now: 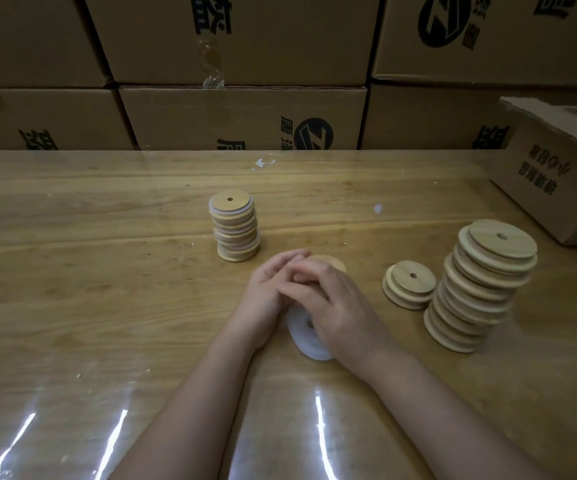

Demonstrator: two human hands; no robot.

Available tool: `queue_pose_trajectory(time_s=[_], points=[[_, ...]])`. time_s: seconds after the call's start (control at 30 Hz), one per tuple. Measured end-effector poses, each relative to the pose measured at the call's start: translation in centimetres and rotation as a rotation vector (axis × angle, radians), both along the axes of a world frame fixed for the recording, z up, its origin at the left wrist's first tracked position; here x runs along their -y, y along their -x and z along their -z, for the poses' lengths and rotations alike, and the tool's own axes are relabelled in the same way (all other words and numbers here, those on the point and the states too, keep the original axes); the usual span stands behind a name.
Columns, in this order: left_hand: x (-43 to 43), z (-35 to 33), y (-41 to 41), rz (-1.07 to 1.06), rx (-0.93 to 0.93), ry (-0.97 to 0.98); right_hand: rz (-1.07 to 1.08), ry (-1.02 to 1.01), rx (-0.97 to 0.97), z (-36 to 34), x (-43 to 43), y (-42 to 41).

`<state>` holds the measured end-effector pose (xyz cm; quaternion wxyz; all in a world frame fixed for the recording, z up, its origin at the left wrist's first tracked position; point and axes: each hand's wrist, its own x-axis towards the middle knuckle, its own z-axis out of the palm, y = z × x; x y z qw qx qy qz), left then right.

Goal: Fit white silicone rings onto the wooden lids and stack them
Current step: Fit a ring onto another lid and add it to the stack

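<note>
Two bare forearms come in from the near edge, each uncovered up to the wrist. The left hand (267, 289) and right hand (344, 308) are likewise bare, with slim fingers.

My left hand (266, 285) and right hand (335, 306) meet at the middle of the desk (107, 271), fingers (297, 255) overlapping as they hold a wooden lid (334, 263), most of it hidden. A pile of white silicone rings (306, 339) lies under my right palm. Beyond my left hand stands a stack of ringed lids (235, 230). To the right, two bare lids (410, 285) sit just beside a tall leaning stack of bare lids (481, 289), near an open carton (557, 174). Cardboard boxes (242, 116) wall the desk's far edge.
</note>
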<state>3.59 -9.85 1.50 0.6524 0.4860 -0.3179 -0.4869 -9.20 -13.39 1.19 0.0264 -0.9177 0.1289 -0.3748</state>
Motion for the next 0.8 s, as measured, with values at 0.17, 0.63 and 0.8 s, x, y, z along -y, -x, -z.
queue_pose_trajectory(time_s=[0.17,0.63,0.8], points=[[0.6,0.2,-0.8,-0.195,-0.058,0.004,0.037,-0.097,0.181,-0.1,0.2,0.2],[0.8,0.5,-1.1,-0.360,0.145,0.088,0.038,-0.738,-0.289,0.3,2.2,0.7],[0.9,0.6,-0.9,-0.333,0.188,0.100,0.003,-0.808,-0.193,0.5,2.4,0.7]])
